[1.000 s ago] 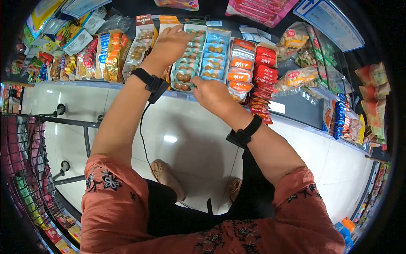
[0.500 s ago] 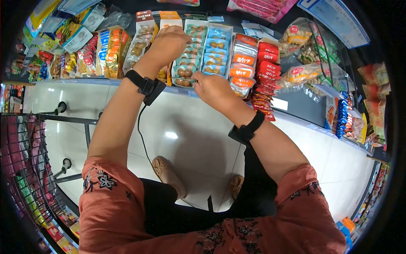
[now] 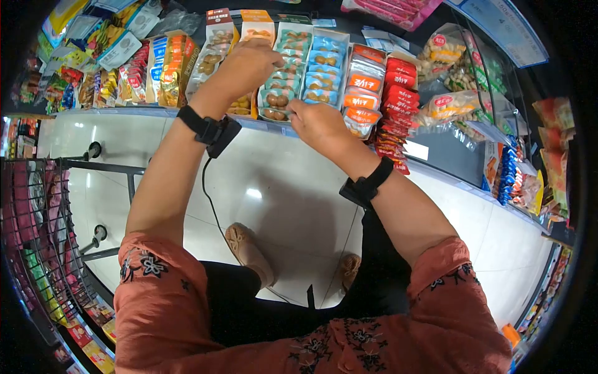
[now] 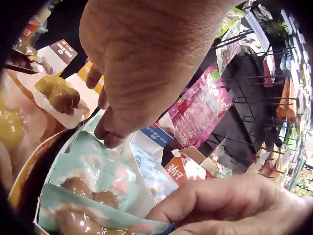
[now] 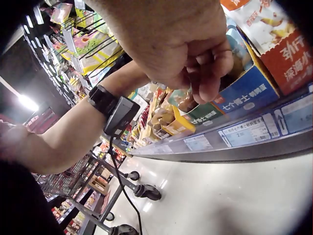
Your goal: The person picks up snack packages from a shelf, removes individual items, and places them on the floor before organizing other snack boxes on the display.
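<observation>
In the head view a box of green quail egg packets [image 3: 278,98] stands at the shelf front. My left hand [image 3: 248,70] bends over its left side, covering part of the orange box. In the left wrist view its curled fingertips pinch the top of a green packet [image 4: 93,156] near the white box wall [image 4: 139,176]. My right hand [image 3: 321,126] is at the box's front right corner, thumb and curled forefinger pinching the end of the front green packet. The right wrist view shows these fingers [image 5: 210,85] above the blue box [image 5: 249,95] and green box front [image 5: 205,113].
Blue packets [image 3: 322,70], orange-and-white packets [image 3: 363,84] and red packets [image 3: 398,103] stand to the right. Bagged nuts [image 3: 451,107] lie beyond them. Left are gold packets [image 3: 172,78]. A wire cart [image 3: 37,237] stands at the left, and price labels [image 5: 249,129] line the shelf edge.
My left hand has gone from spread fingers over the boxes to curled fingers at the green packets. My right hand stays at the front corner. The view has shifted slightly.
</observation>
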A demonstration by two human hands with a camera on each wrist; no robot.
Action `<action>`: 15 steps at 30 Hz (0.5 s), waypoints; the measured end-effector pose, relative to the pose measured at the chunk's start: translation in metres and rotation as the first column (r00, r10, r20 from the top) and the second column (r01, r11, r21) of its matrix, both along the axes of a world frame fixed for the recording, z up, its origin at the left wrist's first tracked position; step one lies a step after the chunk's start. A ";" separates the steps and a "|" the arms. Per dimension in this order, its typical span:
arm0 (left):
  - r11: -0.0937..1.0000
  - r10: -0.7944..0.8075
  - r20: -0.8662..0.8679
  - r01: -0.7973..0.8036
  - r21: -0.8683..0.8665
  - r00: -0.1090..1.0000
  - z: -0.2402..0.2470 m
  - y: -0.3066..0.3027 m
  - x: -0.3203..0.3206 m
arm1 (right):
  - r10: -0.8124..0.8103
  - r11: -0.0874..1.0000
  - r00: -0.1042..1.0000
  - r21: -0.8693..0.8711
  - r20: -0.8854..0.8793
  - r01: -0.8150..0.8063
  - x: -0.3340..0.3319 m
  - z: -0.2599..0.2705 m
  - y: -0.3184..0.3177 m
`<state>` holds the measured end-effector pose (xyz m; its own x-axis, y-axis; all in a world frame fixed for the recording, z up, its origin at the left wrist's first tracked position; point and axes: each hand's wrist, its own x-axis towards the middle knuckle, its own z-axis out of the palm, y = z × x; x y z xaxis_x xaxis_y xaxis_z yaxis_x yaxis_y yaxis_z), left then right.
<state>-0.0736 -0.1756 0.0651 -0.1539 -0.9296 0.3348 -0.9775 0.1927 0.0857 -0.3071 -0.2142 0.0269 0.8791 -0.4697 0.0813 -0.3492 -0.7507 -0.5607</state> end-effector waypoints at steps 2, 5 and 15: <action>0.992 0.002 -0.052 0.005 0.125 0.999 0.014 0.007 -0.003 | -0.001 1.000 1.000 0.002 -0.005 0.001 0.001 0.000 0.000; 0.978 0.002 -0.080 0.014 0.207 0.997 0.010 0.013 -0.004 | -0.021 1.000 1.000 0.006 -0.015 0.021 0.002 0.002 0.002; 0.984 -0.018 0.115 -0.003 0.180 0.993 0.000 0.025 -0.006 | -0.016 1.000 0.999 -0.021 -0.045 0.015 0.004 0.001 0.001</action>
